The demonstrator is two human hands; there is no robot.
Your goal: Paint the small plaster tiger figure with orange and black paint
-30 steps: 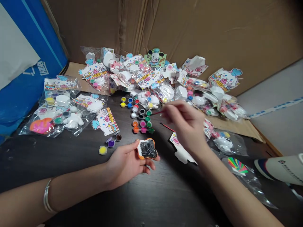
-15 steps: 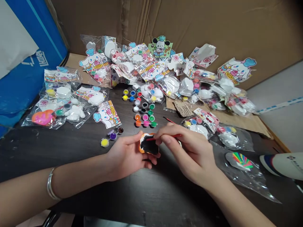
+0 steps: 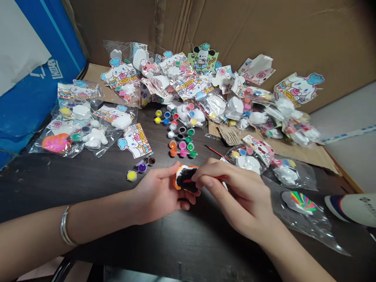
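Observation:
My left hand (image 3: 158, 192) is closed round the edge of a small painted craft piece (image 3: 182, 174), thumb on top and fingers beneath. The piece has an orange rim, a white border and a black middle. A thin red paintbrush (image 3: 189, 181) is pinched in my right hand (image 3: 237, 192), its tip touching or just over the black area; the right fingers cover much of the brush. Beyond the hands stand small open paint pots (image 3: 182, 145) in several colours. Nearer my left wrist lie a yellow pot (image 3: 132, 176) and a purple pot (image 3: 142, 168).
Bagged white figures with paints (image 3: 190, 115) crowd the back of the dark table (image 3: 141, 250). A second brush (image 3: 216, 150) lies past my right hand. At right are a rainbow-painted piece (image 3: 303, 202) on a plastic bag and a white cup (image 3: 352, 209). Cardboard (image 3: 249, 31) stands behind.
The brush tip has shifted slightly down over the black area, my right hand moving with it. The white patch at the piece's left looks narrower. The whole view has shifted a little.

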